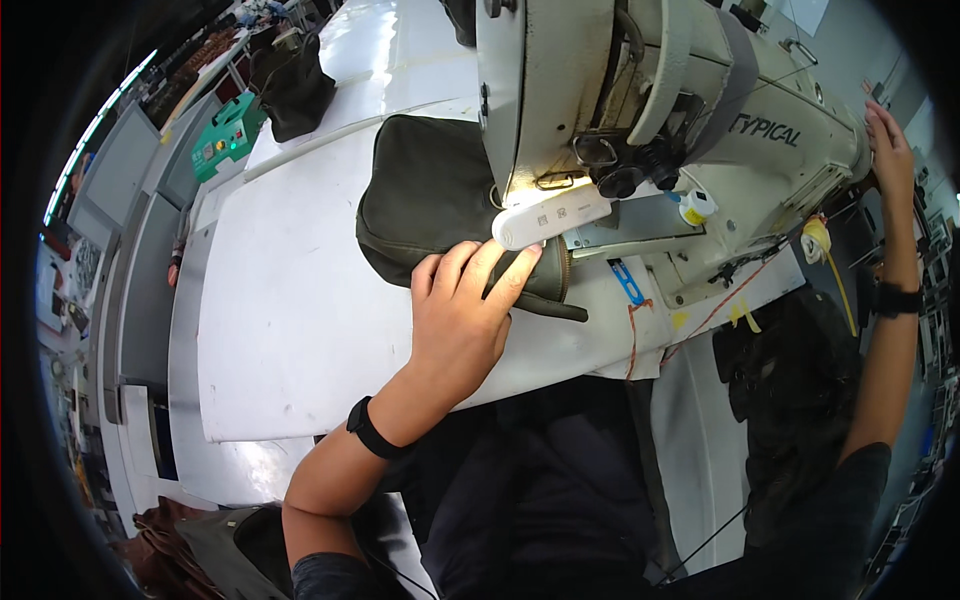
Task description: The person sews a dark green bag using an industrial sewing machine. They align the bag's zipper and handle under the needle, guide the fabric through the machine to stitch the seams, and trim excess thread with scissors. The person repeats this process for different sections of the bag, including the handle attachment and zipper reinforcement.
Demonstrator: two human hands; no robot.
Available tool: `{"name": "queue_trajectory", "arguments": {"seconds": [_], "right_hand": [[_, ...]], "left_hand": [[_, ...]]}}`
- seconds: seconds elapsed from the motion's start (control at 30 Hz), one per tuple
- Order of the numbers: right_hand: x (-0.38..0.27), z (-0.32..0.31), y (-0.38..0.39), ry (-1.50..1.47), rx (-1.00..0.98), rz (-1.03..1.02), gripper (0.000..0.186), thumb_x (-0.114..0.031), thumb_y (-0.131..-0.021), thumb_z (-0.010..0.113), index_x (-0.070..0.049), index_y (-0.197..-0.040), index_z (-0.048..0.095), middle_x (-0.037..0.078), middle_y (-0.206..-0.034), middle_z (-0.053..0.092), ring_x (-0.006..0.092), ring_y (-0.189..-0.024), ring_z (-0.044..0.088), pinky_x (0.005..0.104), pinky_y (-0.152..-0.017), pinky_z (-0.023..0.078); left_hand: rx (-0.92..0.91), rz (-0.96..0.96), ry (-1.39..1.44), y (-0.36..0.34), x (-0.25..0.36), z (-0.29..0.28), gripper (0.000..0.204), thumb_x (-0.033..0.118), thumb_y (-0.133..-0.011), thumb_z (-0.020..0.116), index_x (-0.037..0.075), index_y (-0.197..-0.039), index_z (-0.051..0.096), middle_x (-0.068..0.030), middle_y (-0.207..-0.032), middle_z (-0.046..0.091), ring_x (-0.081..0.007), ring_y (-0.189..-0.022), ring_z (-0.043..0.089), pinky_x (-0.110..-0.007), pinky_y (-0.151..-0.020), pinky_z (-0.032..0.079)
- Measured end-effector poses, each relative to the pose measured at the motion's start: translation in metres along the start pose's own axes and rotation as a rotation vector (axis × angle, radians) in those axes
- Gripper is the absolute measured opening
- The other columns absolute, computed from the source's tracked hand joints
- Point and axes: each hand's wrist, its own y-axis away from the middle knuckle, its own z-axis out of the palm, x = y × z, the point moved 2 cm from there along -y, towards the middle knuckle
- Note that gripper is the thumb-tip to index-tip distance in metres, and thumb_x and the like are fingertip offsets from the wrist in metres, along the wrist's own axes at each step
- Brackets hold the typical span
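Note:
A dark olive bag [430, 180] with a zipper along its near right edge lies under the head of an industrial sewing machine [770, 130]. My left hand [460, 310] holds it from the near side, fingers spread over its edge and thumb mostly hidden. The fingertips are close to a white round-ended bar [550, 217] below the lit machine head, which hides the needle area. At the machine's far right end, my right hand [888, 150] is raised beside the handwheel [858, 145] with fingers stretched. Whether it touches the wheel is hard to tell.
The white table [290, 320] extends left of the bag. Another dark bag [292, 85] sits behind, near a green box [228, 135]. A blue strip [627, 282] and a small white bottle [697, 207] are by the machine bed. Dark fabric [790, 370] hangs at right.

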Motion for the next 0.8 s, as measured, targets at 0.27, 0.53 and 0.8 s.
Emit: {"name": "queue_trajectory", "arguments": {"seconds": [0.27, 0.53, 0.8], "right_hand": [[0.027, 0.057, -0.066, 0.082, -0.534, 0.354, 0.053, -0.047, -0.102, 0.067, -0.002, -0.128, 0.079, 0.012, -0.118, 0.081, 0.0183, -0.101, 0.073, 0.0290, -0.094, 0.053], [0.056, 0.085, 0.121, 0.046, 0.352, 0.271, 0.073, -0.063, -0.108, 0.053, 0.003, -0.132, 0.073, 0.022, -0.123, 0.077, 0.0290, -0.116, 0.070, 0.0397, -0.108, 0.048], [0.084, 0.034, -0.020, -0.104, 0.022, 0.049, 0.055, -0.049, -0.107, 0.064, 0.000, -0.129, 0.076, 0.010, -0.120, 0.077, 0.0180, -0.109, 0.071, 0.0307, -0.098, 0.053]], "left_hand": [[0.065, -0.005, -0.063, 0.009, 0.001, 0.006, 0.074, -0.007, -0.072, 0.070, 0.018, -0.142, 0.071, -0.0081, -0.136, 0.065, -0.0295, -0.126, 0.057, -0.047, -0.110, 0.040], [0.117, -0.031, -0.107, 0.012, -0.001, 0.008, 0.072, -0.008, -0.073, 0.072, 0.020, -0.140, 0.073, -0.0059, -0.135, 0.067, -0.0293, -0.126, 0.060, -0.046, -0.109, 0.041], [0.059, -0.025, -0.154, 0.006, 0.004, 0.010, 0.075, -0.008, -0.072, 0.068, 0.021, -0.142, 0.072, -0.0033, -0.137, 0.068, -0.0270, -0.126, 0.061, -0.044, -0.110, 0.041]]}}
